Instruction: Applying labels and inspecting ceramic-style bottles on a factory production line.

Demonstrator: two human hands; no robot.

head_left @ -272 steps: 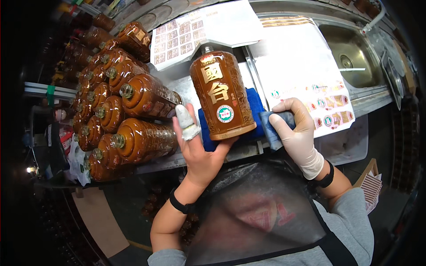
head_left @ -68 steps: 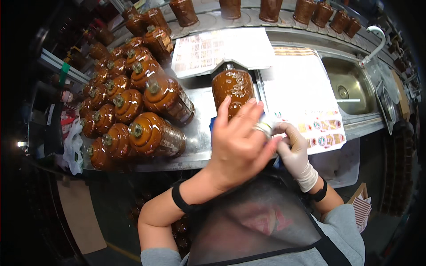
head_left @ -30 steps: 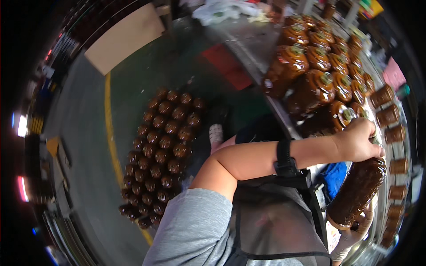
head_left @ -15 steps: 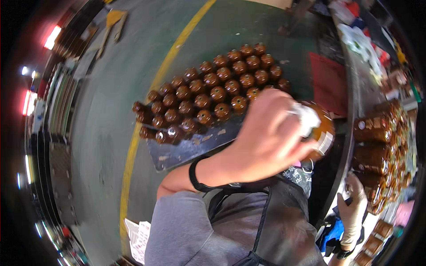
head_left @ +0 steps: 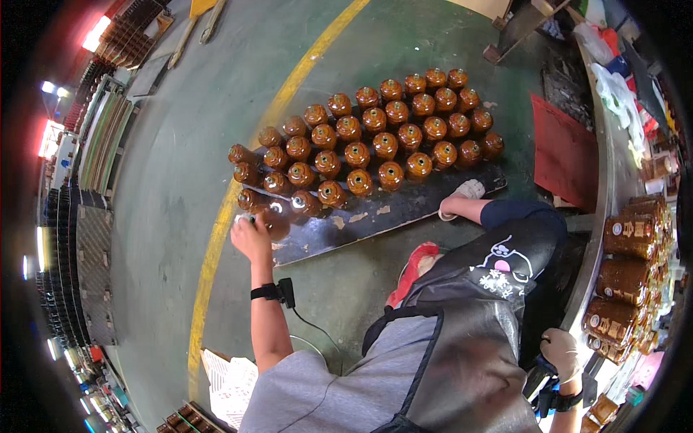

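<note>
While the left hand (head_left: 250,234) grips a glossy brown ceramic bottle (head_left: 274,222) at the dark board's (head_left: 375,213) left corner, it could topple neighbours; the gloved right hand's (head_left: 559,352) grip cannot be told.

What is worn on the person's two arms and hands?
The left hand is bare, with a black wristband carrying a small black device and a thin cable. The right hand wears a white glove, with a black band at the wrist. Grey short sleeves.
</note>
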